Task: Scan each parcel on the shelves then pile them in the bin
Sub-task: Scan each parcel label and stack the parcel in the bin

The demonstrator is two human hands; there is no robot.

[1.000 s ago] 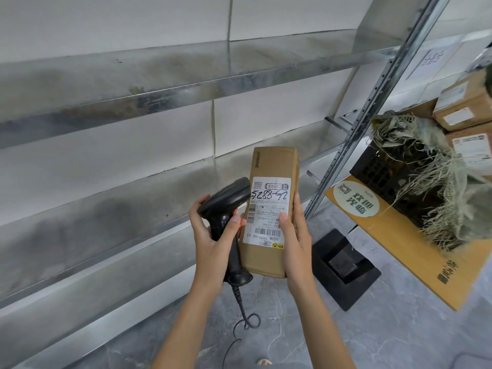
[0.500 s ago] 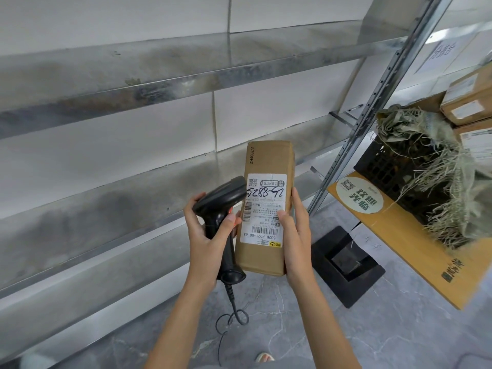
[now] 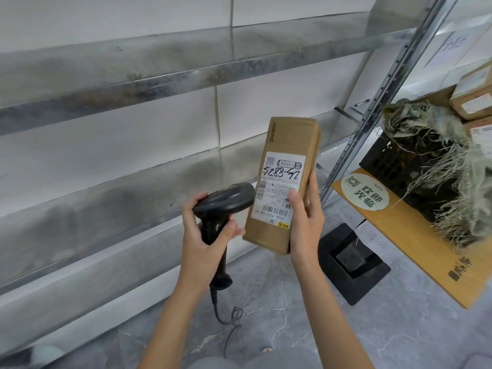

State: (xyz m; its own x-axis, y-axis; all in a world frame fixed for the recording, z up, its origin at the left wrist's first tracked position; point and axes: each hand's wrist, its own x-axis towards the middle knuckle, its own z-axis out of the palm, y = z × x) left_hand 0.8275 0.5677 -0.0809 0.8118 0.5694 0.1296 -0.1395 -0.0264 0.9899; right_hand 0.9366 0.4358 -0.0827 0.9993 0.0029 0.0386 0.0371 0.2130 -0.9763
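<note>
**Scan in progress, parcel tilted toward scanner**

Left hand (image 3: 205, 235) grips the black handheld scanner (image 3: 222, 206) by its handle, fingers curled round it, cord (image 3: 226, 320) hanging below the wrist. Scanner head points right, nose just beside the parcel's label (image 3: 281, 187), close to touching.

Right of that hand: cardboard parcel (image 3: 282, 182), held upright with a slight lean, label facing the camera. Right hand (image 3: 306, 222) holds it from the right edge and back, thumb pressed on the label face near the barcode.

Change vs a second ago: parcel and both hands sit higher and nearer the camera, and the scanner head has closed in on the label; the parcel's foot has swung a bit toward the left hand. Reads as lining up the barcode, scan not confirmed, no beam visible.

Further right of the right hand: black stand (image 3: 351, 262) on the floor, then a black crate (image 3: 399, 166) with frayed sacking, likely the bin, resting on a cardboard sheet (image 3: 399, 230). More parcels (image 3: 471, 99) at far right. Metal shelves (image 3: 133, 75) left of the hands show no parcels, so this looks like a late one; next step should be dropping it in the bin.
</note>
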